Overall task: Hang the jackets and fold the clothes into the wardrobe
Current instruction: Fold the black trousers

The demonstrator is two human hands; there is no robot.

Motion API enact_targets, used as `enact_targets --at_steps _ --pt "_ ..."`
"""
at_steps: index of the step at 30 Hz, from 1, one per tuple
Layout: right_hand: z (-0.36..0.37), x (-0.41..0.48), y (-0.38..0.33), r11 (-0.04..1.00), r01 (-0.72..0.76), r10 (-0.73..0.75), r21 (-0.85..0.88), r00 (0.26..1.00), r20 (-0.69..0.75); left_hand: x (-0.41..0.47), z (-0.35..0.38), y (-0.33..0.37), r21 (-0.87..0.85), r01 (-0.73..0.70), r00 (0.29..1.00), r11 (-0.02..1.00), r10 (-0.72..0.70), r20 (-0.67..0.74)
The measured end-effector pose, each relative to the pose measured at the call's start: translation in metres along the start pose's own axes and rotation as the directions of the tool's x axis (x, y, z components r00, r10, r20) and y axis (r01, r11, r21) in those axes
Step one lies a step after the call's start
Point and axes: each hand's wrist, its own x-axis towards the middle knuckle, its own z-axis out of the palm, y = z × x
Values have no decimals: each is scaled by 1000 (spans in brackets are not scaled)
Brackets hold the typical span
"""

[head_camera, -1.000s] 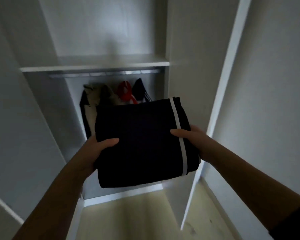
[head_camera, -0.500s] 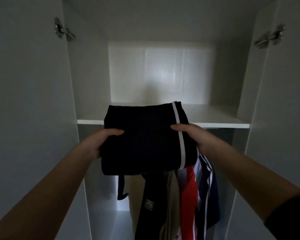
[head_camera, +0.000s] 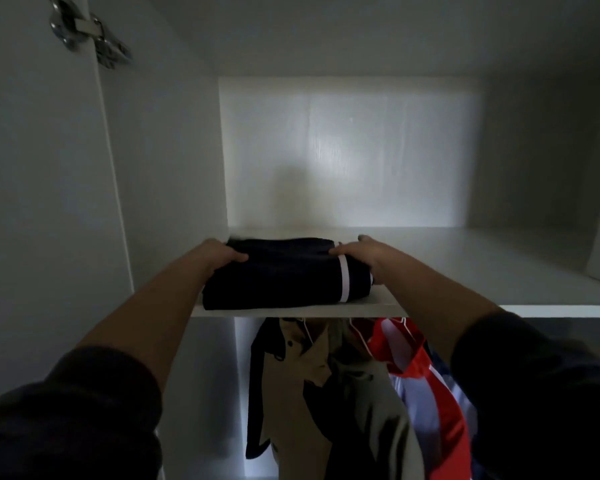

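A folded dark garment with a white stripe (head_camera: 284, 275) lies on the white upper shelf (head_camera: 465, 271) of the wardrobe, at its left front. My left hand (head_camera: 215, 254) grips the garment's left edge, thumb on top. My right hand (head_camera: 364, 252) holds its right edge beside the stripe, thumb on top. Under the shelf hang jackets: a beige coat (head_camera: 312, 386) and a red, white and blue jacket (head_camera: 420, 375).
The wardrobe's left wall (head_camera: 160, 168) stands close to the garment. A metal door hinge (head_camera: 84, 29) sits at the top left. The shelf runs on to the right, with the back panel (head_camera: 347, 150) behind it.
Both hands have carried the folded garment up and forward from in front of the shelf edge and set it down on the upper shelf.
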Motion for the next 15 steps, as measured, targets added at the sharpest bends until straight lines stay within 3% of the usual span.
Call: enact_targets --at_steps 3,5,6,8,9,11,13,15 --pt "4 19 1 991 32 -38 -127 998 -45 17 1 2 246 -20 997 969 38 -68" --pt "1 17 1 923 139 -169 -359 984 -51 12 0 5 494 -77 980 866 158 -124" --pt "-3 10 -1 837 222 -266 -501 964 -17 5 -1 7 605 -148 958 783 265 -110" --pt "-14 -8 -7 679 396 -371 -619 912 176 -11 -5 12 663 -383 896 643 432 99" --pt "-19 -19 -9 663 456 -339 -594 890 304 -21 -6 14 613 -481 872 627 417 257" --pt "-24 -37 -9 643 501 -205 -580 841 500 -42 -4 12 558 -540 825 630 266 498" --pt "-22 -41 -3 550 516 -115 -657 826 552 -46 2 4 616 -561 804 553 187 564" --pt "-14 -32 1 478 518 -124 -709 840 529 -37 9 -6 669 -560 814 489 174 554"
